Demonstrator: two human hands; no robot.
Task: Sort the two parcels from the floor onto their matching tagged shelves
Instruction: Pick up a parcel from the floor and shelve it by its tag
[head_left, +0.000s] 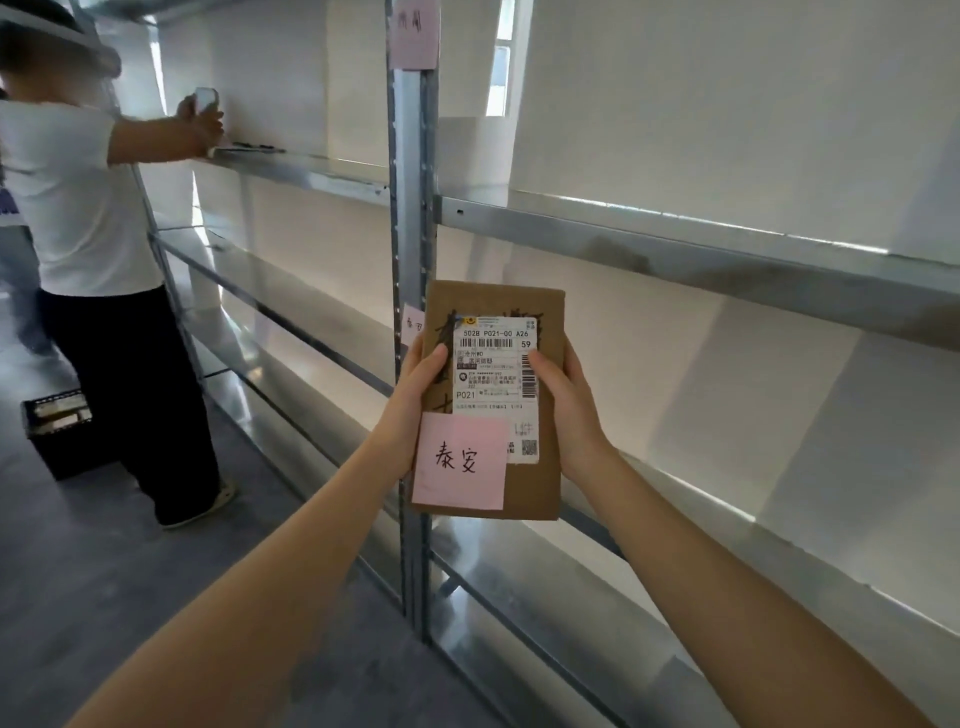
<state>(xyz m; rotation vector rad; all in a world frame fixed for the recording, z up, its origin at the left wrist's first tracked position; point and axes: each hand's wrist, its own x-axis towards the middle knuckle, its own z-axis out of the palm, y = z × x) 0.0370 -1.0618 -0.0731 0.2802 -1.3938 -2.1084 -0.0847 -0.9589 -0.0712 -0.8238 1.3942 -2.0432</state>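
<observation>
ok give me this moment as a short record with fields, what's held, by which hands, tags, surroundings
held item: brown parcel, upright, label facing the camera
left hand: grips the parcel's left edge
right hand: grips the parcel's right edge
parcel tag: pink note with handwriting, on its lower left
shelf tags: pink tag on the metal post, partly hidden by the parcel; another pink tag higher up
shelves: metal
bystander: person at left, black crate by their feet

Left hand (415, 395) and right hand (563, 400) hold brown parcel (540, 483) upright before shelf post (410, 208)
</observation>
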